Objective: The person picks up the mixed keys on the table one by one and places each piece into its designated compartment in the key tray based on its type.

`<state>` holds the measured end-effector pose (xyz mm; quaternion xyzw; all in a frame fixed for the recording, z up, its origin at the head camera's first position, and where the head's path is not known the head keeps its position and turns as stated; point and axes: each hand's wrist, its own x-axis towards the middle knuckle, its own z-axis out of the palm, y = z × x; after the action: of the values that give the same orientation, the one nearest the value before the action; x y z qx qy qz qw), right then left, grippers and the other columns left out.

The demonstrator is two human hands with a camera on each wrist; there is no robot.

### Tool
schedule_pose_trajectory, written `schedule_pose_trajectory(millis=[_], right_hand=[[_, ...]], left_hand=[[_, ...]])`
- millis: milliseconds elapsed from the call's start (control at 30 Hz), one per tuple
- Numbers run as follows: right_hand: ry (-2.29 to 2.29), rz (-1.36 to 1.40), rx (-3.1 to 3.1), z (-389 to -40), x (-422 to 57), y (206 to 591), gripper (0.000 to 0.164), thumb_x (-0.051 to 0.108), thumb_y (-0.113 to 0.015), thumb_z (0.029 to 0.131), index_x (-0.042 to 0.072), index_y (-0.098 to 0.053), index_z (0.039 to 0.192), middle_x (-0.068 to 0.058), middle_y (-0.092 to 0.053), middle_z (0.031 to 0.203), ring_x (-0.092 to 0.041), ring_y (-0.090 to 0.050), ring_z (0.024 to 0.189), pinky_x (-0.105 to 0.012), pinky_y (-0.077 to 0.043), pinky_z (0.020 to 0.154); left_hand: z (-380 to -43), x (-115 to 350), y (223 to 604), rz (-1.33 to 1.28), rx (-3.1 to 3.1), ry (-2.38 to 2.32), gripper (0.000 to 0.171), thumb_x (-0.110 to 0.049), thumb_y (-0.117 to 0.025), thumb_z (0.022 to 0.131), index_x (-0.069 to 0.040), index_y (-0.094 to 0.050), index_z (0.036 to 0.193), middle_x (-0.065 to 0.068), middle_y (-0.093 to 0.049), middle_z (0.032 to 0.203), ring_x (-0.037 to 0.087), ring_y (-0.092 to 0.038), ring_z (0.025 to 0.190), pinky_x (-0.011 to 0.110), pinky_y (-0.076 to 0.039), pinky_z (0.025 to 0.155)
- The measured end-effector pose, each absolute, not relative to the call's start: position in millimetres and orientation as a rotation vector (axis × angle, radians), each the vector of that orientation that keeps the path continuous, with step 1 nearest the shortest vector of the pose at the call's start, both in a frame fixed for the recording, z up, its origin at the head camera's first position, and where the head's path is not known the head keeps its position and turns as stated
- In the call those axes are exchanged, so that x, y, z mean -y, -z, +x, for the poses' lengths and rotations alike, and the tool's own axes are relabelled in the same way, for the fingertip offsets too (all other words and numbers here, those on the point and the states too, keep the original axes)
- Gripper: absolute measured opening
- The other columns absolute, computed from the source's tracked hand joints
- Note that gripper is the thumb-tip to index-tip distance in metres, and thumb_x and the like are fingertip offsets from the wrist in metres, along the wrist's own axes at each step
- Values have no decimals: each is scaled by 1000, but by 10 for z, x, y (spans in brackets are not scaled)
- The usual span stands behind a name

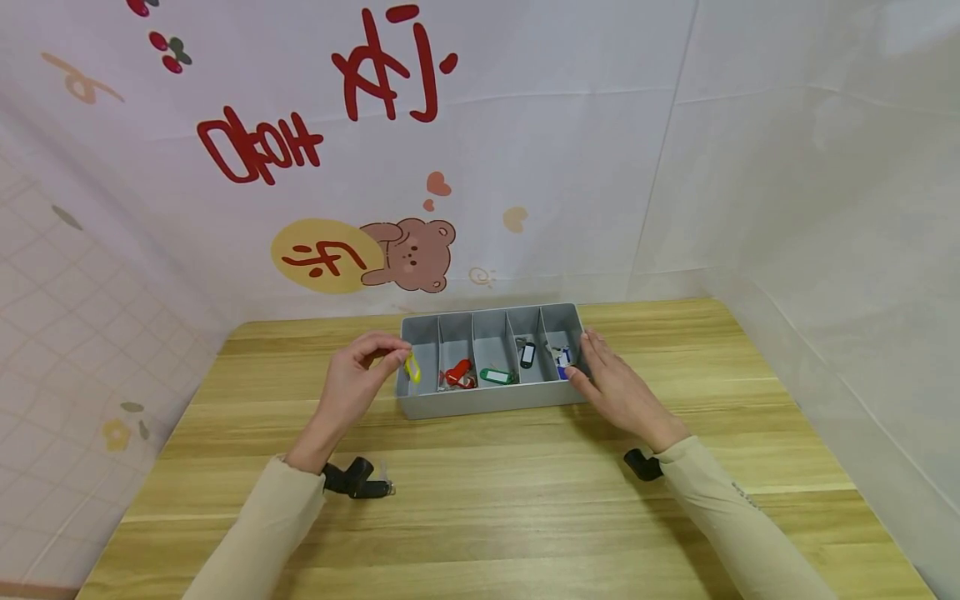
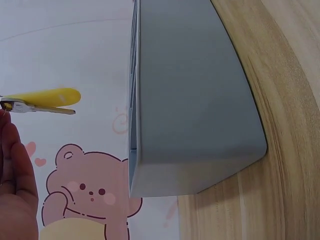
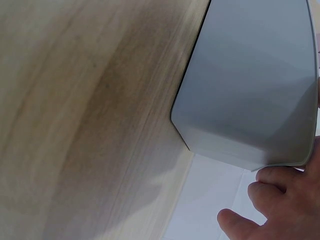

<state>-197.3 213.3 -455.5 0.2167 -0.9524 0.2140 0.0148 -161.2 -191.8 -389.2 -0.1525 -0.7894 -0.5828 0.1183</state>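
My left hand (image 1: 362, 375) pinches a yellow key tag (image 1: 412, 367) over the leftmost compartment of a grey divided box (image 1: 491, 402). A metal key hangs beside the yellow tag (image 2: 55, 97) in the left wrist view. At the box's right end, my right hand (image 1: 622, 387) grips the wall, thumb over the rim and fingers along the outside. Other compartments hold red key tags (image 1: 459, 372), a green key tag (image 1: 497, 377), a black key tag (image 1: 528, 355) and blue key tags (image 1: 563, 360). Their keys are partly hidden.
On the wooden table (image 1: 525, 500), a black tag-like piece with a metal end (image 1: 372, 489) lies by my left wrist. A printed white cloth (image 1: 570, 167) hangs behind the box. Black wrist cameras (image 1: 642, 464) sit under both wrists.
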Motion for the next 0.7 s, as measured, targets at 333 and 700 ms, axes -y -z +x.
schedule_pose_trajectory(millis=[333, 700], right_hand=[[-674, 677, 2965, -1969, -2138, 4561, 79, 48, -41, 111, -12, -20, 159, -26, -15, 169, -42, -14, 156, -59, -21, 121], [-670, 677, 2968, -1973, -2131, 4552, 79, 48, -41, 111, -12, -21, 159, -27, -16, 168, -42, -14, 156, -59, -21, 121]], left_hand=[[-1780, 1886, 4001, -385, 2346, 1618, 17, -12, -71, 99, 1, -77, 109, 14, -71, 108, 12, -64, 93, 17, -51, 81], [-1931, 1834, 4206, -375, 2462, 1381, 11, -9, -72, 98, -2, -79, 105, 10, -71, 106, 28, -65, 102, 58, -51, 94]])
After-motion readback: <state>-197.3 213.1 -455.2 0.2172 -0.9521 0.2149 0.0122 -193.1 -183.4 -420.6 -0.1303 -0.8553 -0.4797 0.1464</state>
